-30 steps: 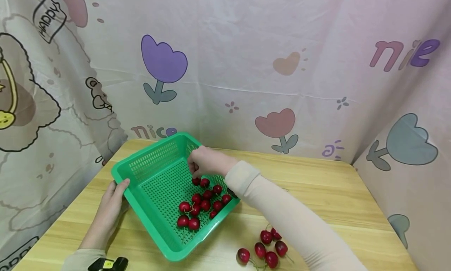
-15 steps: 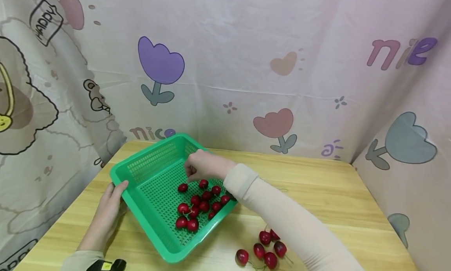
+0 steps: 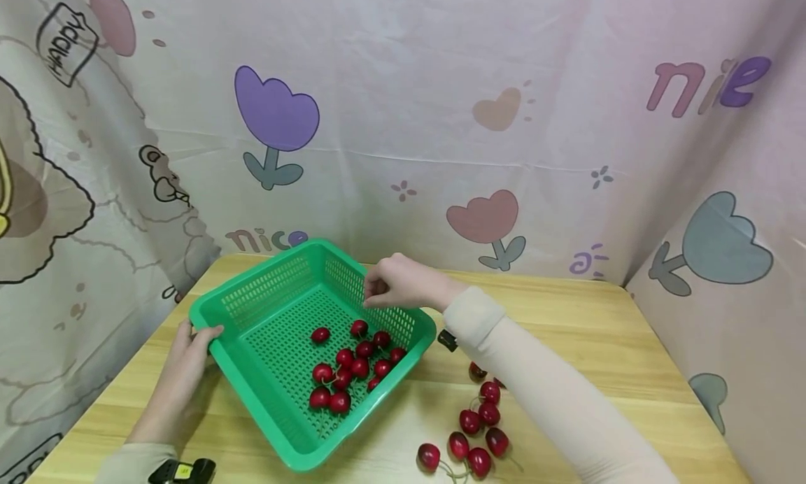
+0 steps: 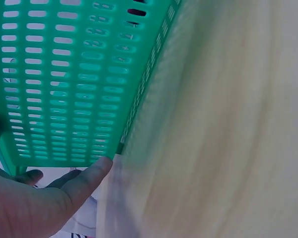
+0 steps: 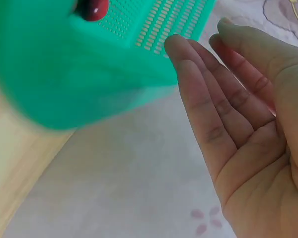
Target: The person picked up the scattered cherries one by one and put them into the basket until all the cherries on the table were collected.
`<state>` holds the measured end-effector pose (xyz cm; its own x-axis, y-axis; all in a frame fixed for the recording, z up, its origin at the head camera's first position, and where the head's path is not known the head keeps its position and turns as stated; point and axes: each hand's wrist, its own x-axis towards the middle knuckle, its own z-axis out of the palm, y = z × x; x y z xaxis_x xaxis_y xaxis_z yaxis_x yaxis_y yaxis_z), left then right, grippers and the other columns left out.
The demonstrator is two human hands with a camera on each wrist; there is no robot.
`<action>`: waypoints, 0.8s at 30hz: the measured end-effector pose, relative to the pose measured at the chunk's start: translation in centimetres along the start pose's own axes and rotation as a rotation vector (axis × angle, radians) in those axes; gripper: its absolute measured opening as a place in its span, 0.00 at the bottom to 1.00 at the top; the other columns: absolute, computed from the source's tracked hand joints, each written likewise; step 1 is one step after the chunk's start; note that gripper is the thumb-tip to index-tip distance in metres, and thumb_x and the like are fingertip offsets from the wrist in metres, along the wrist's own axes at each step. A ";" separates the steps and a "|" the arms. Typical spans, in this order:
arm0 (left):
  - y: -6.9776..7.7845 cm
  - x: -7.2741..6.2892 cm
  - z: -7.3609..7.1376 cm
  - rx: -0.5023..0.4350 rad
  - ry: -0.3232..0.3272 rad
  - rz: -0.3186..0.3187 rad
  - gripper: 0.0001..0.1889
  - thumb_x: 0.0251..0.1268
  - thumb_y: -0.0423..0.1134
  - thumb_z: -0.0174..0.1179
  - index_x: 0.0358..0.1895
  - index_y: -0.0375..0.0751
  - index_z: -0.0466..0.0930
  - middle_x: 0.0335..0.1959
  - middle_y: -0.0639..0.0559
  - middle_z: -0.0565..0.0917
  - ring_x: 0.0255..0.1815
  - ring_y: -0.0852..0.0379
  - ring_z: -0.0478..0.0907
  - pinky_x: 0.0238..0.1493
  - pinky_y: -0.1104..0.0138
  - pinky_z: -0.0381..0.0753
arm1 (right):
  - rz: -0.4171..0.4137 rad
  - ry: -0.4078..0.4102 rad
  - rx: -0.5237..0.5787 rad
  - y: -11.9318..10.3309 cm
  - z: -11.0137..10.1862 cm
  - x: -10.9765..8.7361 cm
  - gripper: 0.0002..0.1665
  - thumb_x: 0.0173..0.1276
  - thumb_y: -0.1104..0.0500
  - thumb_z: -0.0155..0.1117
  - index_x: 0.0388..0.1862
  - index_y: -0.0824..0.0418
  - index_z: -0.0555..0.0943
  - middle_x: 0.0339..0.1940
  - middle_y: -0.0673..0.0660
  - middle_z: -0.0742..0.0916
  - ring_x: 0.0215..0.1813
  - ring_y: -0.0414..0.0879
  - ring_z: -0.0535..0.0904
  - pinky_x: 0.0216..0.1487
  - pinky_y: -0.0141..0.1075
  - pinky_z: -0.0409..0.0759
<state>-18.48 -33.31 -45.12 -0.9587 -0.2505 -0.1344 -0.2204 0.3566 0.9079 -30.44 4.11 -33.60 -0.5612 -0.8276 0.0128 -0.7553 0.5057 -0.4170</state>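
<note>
A green plastic basket (image 3: 264, 407) stands on the table, tilted slightly, with several red cherries (image 3: 344, 359) spread over its perforated floor. At its left corner my left hand (image 3: 179, 372) holds the rim, thumb on top. The left wrist view shows that hand's fingers (image 4: 87, 181) against the basket's slotted wall (image 4: 64, 89). Over the basket's far right wall hangs my right hand (image 3: 406, 282), its fingers loosely bent. The right wrist view shows the palm (image 5: 253, 148) bare, nothing in it, beside the blurred basket edge (image 5: 89, 94).
More cherries (image 3: 478, 428), some with stems, lie on the wooden table (image 3: 567, 344) right of the basket, partly behind the right sleeve (image 3: 541, 386). A printed cloth (image 3: 390, 120) hangs close behind the table's back edge.
My right hand has let go of a cherry inside the basket, then moved right and up toward the far right wall. The left hand has kept its hold on the rim.
</note>
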 end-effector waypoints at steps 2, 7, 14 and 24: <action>0.3 0.0 -0.1 0.037 0.016 0.009 0.40 0.89 0.56 0.39 0.87 0.34 0.37 0.77 0.31 0.64 0.47 0.79 0.70 0.51 0.77 0.69 | 0.006 0.009 0.019 0.6 -0.2 -0.7 0.07 0.76 0.58 0.74 0.38 0.59 0.90 0.35 0.56 0.93 0.31 0.35 0.83 0.38 0.26 0.82; 0.7 0.2 -0.4 0.079 0.031 0.044 0.38 0.89 0.54 0.39 0.85 0.32 0.37 0.71 0.26 0.71 0.41 0.77 0.76 0.45 0.77 0.75 | 0.023 0.037 0.055 1.8 -0.7 -2.2 0.07 0.76 0.58 0.74 0.36 0.58 0.89 0.33 0.53 0.93 0.30 0.34 0.82 0.36 0.26 0.81; 0.9 1.2 -1.0 0.057 0.027 0.049 0.41 0.90 0.53 0.40 0.87 0.37 0.29 0.75 0.24 0.65 0.41 0.80 0.74 0.44 0.74 0.79 | 0.040 0.081 0.105 2.9 -1.3 -4.2 0.07 0.76 0.59 0.73 0.36 0.59 0.89 0.32 0.53 0.92 0.31 0.33 0.84 0.39 0.27 0.84; 1.2 2.0 -1.3 0.079 0.023 0.119 0.36 0.90 0.49 0.38 0.86 0.30 0.38 0.76 0.24 0.59 0.41 0.75 0.76 0.39 0.72 0.84 | 0.116 0.144 0.123 4.6 -1.8 -8.0 0.05 0.76 0.56 0.74 0.37 0.53 0.89 0.31 0.44 0.91 0.35 0.36 0.87 0.41 0.31 0.87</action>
<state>-20.46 -34.53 -43.82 -0.9747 -0.2229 -0.0180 -0.1203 0.4549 0.8824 -30.03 13.48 -33.98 -0.6913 -0.7176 0.0844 -0.6406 0.5546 -0.5310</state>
